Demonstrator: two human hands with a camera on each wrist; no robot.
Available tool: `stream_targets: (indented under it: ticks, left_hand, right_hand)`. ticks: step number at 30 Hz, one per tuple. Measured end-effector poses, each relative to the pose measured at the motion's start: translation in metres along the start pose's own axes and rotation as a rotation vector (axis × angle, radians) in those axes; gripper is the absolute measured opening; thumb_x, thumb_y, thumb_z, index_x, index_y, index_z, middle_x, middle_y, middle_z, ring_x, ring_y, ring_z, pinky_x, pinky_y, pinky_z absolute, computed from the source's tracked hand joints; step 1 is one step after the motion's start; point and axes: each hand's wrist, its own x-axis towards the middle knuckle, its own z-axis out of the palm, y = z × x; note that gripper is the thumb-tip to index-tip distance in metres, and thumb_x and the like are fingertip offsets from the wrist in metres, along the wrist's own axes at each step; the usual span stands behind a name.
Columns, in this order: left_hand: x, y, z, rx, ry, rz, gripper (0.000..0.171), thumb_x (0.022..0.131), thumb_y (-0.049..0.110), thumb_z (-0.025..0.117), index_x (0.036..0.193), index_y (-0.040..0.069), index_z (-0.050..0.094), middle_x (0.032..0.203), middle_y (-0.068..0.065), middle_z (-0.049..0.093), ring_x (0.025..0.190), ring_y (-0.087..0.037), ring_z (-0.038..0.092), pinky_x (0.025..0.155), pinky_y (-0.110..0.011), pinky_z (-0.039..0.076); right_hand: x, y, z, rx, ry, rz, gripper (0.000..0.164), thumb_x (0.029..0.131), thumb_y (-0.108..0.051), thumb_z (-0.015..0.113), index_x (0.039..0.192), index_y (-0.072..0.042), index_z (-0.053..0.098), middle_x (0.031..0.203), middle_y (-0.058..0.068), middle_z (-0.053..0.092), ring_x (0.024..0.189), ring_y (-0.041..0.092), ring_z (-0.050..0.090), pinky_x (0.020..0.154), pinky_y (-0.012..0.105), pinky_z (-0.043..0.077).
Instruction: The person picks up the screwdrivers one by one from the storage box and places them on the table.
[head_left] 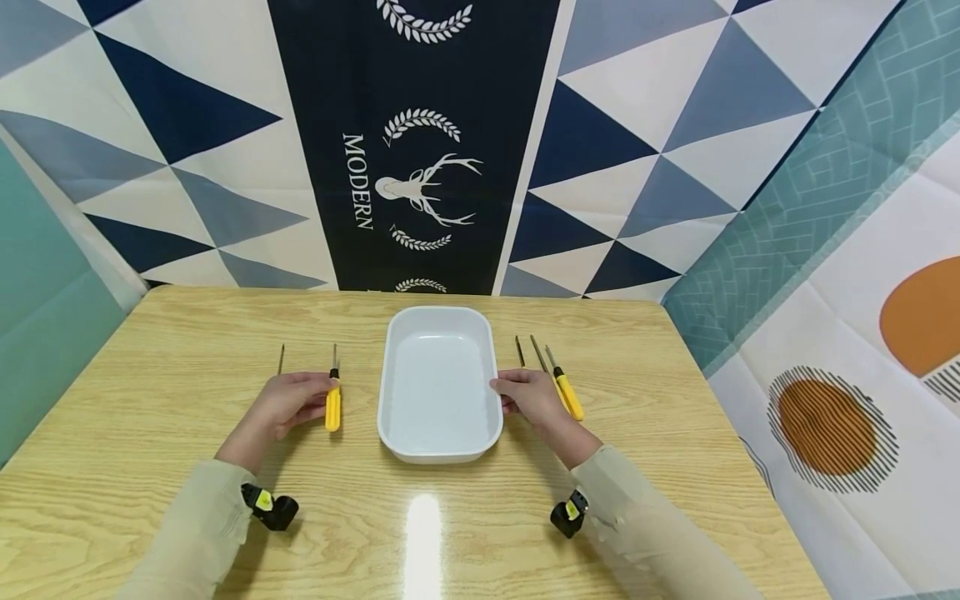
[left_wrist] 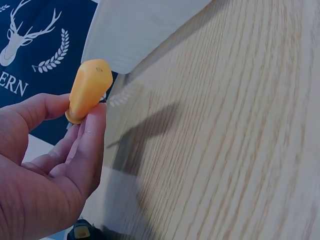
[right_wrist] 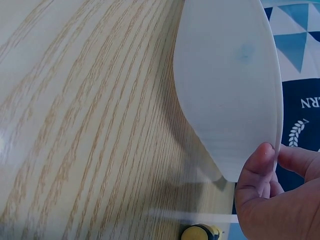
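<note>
My left hand (head_left: 291, 400) pinches a yellow-handled screwdriver (head_left: 333, 408) between thumb and fingers, its shaft pointing to the far side. In the left wrist view, the end of the yellow handle (left_wrist: 91, 87) faces the camera, and a shadow falls on the tabletop beside it. A white rectangular tray (head_left: 438, 383) stands at mid-table with nothing inside. On its right rim, my right hand (head_left: 536, 400) has a grip with thumb and fingers. The right wrist view shows that thumb against the tray's outer wall (right_wrist: 225, 85).
Another metal shaft (head_left: 281, 359) pokes out behind the left hand, its handle hidden. Right of the tray lies a yellow-and-black screwdriver (head_left: 569, 397), beside two more shafts partly covered by the right hand. Patterned cloth (head_left: 607, 150) hangs behind the wooden table (head_left: 345, 517).
</note>
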Motion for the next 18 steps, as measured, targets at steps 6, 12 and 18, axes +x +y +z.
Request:
stream_targets:
  ticks: [6, 12, 18]
  left_hand:
    - [-0.0009, 0.0003, -0.0036, 0.015, 0.009, 0.006, 0.06, 0.093, 0.022, 0.057, 0.137, -0.012, 0.035, 0.091, 0.003, 0.062, 0.077, -0.003, 0.062, 0.074, -0.02, 0.056]
    - [0.0002, 0.0, -0.0061, 0.025, 0.002, -0.006, 0.06, 0.094, 0.023, 0.056, 0.138, -0.011, 0.034, 0.094, 0.003, 0.061, 0.078, -0.002, 0.061, 0.075, -0.02, 0.056]
    - [0.0006, -0.0018, -0.0083, 0.037, 0.013, -0.013, 0.06, 0.094, 0.024, 0.056, 0.139, -0.009, 0.034, 0.098, 0.002, 0.061, 0.079, -0.002, 0.061, 0.075, -0.021, 0.056]
  right_hand:
    - [-0.0003, -0.0003, -0.0004, 0.004, -0.004, 0.004, 0.028, 0.089, -0.012, 0.062, 0.113, 0.002, 0.063, 0.086, 0.009, 0.064, 0.062, 0.012, 0.057, 0.063, 0.027, 0.055]
    - [-0.0002, -0.0001, -0.0007, 0.003, -0.002, 0.005, 0.027, 0.089, -0.012, 0.062, 0.113, 0.002, 0.063, 0.085, 0.008, 0.064, 0.064, 0.012, 0.057, 0.064, 0.027, 0.055]
    - [-0.0011, -0.0007, -0.0001, 0.008, 0.006, 0.008, 0.027, 0.089, -0.011, 0.062, 0.112, 0.002, 0.063, 0.087, 0.009, 0.064, 0.062, 0.011, 0.056, 0.063, 0.028, 0.054]
